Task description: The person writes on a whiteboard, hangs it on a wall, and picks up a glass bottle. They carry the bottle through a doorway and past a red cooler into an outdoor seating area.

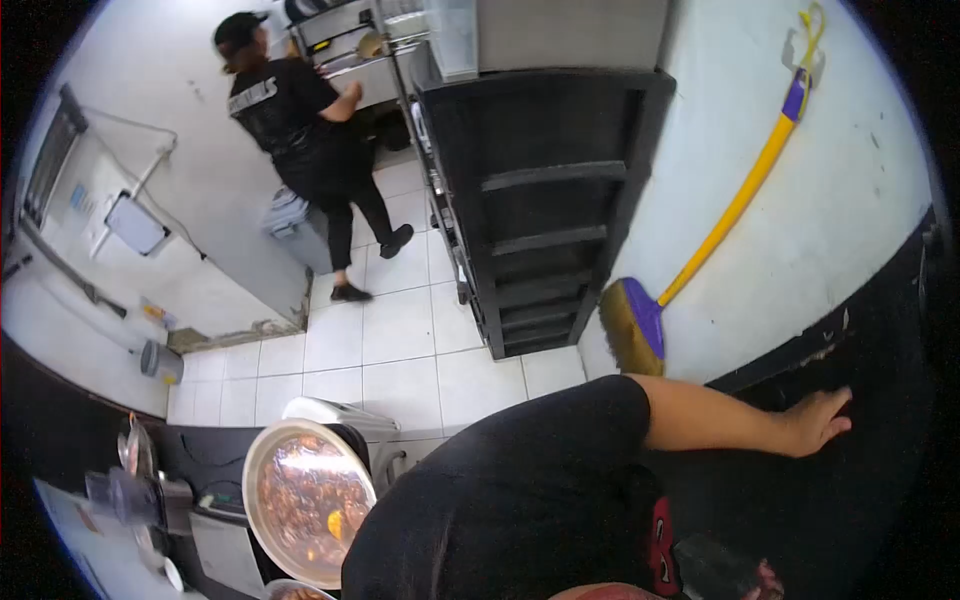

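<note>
My left hand (822, 424) stretches out at the right on a bare forearm below a short black sleeve. Its fingers are extended and somewhat spread, with nothing visible in them. They are close to a dark surface (875, 370) along the right side. At the bottom edge a bit of my other forearm (605, 592) shows, but my right hand is out of the picture. Behind my shoulder, a large pale tub (256, 478) holds brown-red pieces in glossy liquid, with a yellow-orange item (335, 523) among them.
A co-worker in black (300, 120) stands by a metal rack (345, 45) at the back. A dark shelving unit (560, 210) rises mid-view, beside a yellow-handled broom (735, 190) on the wall. White tiles (400, 330) cover the floor. A grey bin (295, 225) stands behind the co-worker.
</note>
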